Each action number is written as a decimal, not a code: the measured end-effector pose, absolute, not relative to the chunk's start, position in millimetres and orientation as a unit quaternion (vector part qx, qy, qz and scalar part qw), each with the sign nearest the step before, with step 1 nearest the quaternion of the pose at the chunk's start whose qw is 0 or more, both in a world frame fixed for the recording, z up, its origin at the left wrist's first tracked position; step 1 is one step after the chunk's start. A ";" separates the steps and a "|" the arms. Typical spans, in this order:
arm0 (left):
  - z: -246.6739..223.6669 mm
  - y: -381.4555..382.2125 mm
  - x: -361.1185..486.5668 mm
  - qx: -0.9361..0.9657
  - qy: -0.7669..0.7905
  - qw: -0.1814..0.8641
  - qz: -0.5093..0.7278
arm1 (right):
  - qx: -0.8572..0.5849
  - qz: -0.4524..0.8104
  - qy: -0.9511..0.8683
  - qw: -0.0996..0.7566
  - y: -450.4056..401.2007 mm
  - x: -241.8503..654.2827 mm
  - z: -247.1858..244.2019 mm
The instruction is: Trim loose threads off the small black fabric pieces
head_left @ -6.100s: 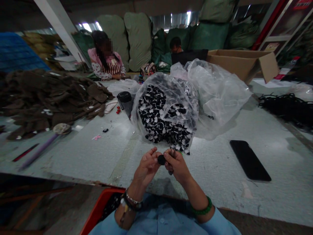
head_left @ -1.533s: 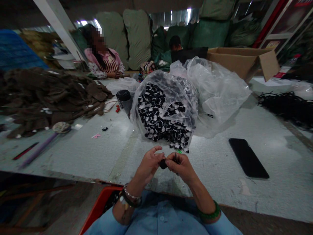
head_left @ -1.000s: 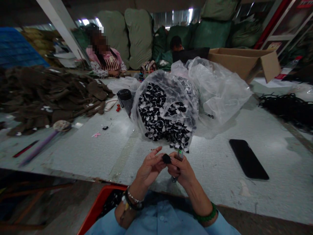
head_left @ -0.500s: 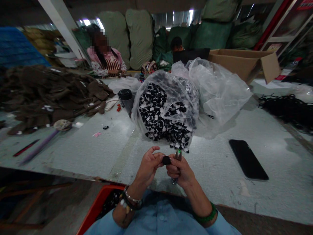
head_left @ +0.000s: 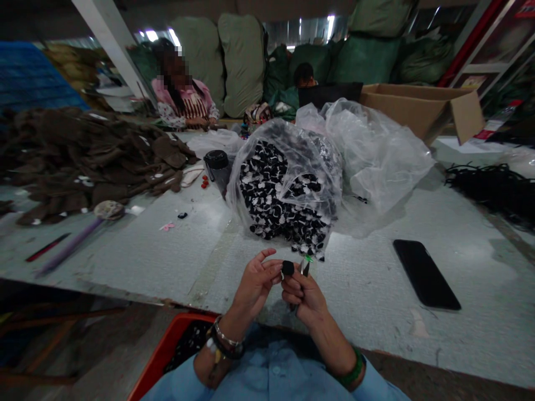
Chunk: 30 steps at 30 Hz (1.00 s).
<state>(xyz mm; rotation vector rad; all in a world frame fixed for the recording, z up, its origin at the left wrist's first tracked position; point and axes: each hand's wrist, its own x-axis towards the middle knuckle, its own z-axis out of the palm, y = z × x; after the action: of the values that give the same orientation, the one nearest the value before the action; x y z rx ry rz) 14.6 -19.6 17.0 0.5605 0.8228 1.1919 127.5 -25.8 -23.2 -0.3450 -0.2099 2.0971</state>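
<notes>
My left hand [head_left: 257,283] pinches one side of a small black fabric-like piece [head_left: 288,268] with a pale bit on its lower edge. Its index finger sticks out to the side. My right hand [head_left: 308,294] holds the opposite side of that piece between thumb and finger. Its other fingers are wrapped around metal thread snips [head_left: 305,268], blades pointing away from me. At the tips shows a small bright green bit [head_left: 308,258]; whether it belongs to the snips I cannot tell. Just beyond my hands, a clear plastic bag [head_left: 336,184] spills many black-and-white pieces [head_left: 267,189].
A phone [head_left: 426,274] lies to the right. Brown garments [head_left: 104,156] are heaped at left, near a purple-handled tool [head_left: 73,245]. A dark bottle [head_left: 217,167] stands beside the bag. A red crate [head_left: 161,353] sits below the table edge. Two people are across the table.
The black piece has turned a little and sits slightly higher, its pale edge now showing. The snips have tilted in my right hand, their blades more visible. The view has shifted slightly.
</notes>
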 end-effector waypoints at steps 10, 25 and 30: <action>11.3 -20.5 10.2 0.268 0.365 0.727 0.516 | -0.161 0.857 -0.175 0.457 -21.2 138.0 -20.3; 13.2 -22.5 8.3 0.217 0.349 0.762 0.500 | -0.190 0.829 -0.195 0.488 -24.5 129.3 -16.6; 5.7 -32.7 -17.8 0.250 0.373 0.731 0.514 | -0.347 0.731 -0.347 0.474 -19.8 139.9 -25.1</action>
<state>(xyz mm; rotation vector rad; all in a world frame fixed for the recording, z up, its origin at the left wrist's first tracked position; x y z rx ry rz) -17.8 -32.7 5.7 0.5504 0.8206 1.1323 139.9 -19.8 -25.1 -0.8492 -0.8490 1.7873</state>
